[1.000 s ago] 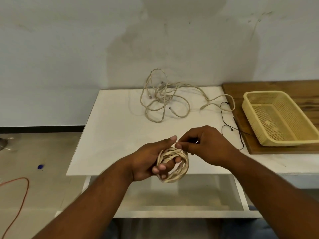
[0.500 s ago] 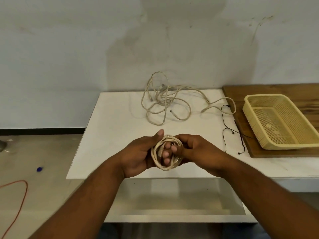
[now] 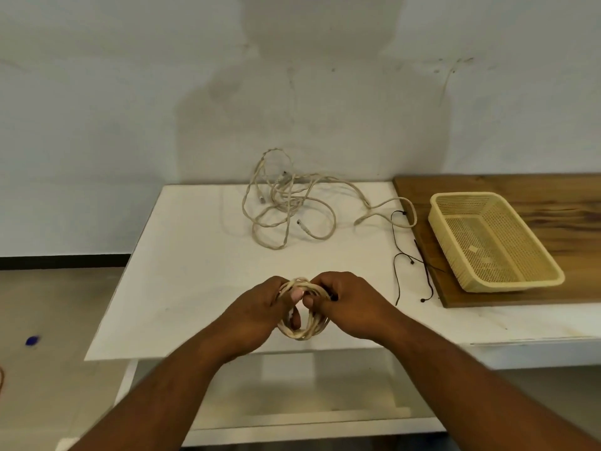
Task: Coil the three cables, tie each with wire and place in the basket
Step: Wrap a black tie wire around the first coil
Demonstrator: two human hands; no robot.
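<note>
Both hands have drawn together over the coiled cable (image 3: 304, 333) since a second ago: then the left hand (image 3: 260, 307) cupped the coil from the side while the right hand (image 3: 351, 304) pinched at its top, and now the two sit knuckles up, side by side, with the coil hanging between and below them

A pale wall (image 3: 130, 109) fills the upper half of the view, carrying the person's shadow. Below it the white counter (image 3: 195, 271) runs out to the right, with a lower shelf (image 3: 292, 398) showing under its near edge. A wooden board (image 3: 553, 203) lies on the counter's right part, and on it stands the yellow perforated basket (image 3: 514, 286), nothing in it but a few small pale scraps

At the back of the counter, against the wall, two beige cables lie in a loose tangle (image 3: 283, 206), one end trailing right toward the board. Thin black wire (image 3: 397, 271) lies in loops just left of the board's edge, partly crossing onto it

Both hands are curled round the strands at the top of the coiled cable, held above the counter's near edge, thumbs meeting inside the loop. A small dark bit (image 3: 333, 297) shows at the right hand's fingers; what it is cannot be told. On the floor at the left lies a small blue object (image 3: 32, 340)
</note>
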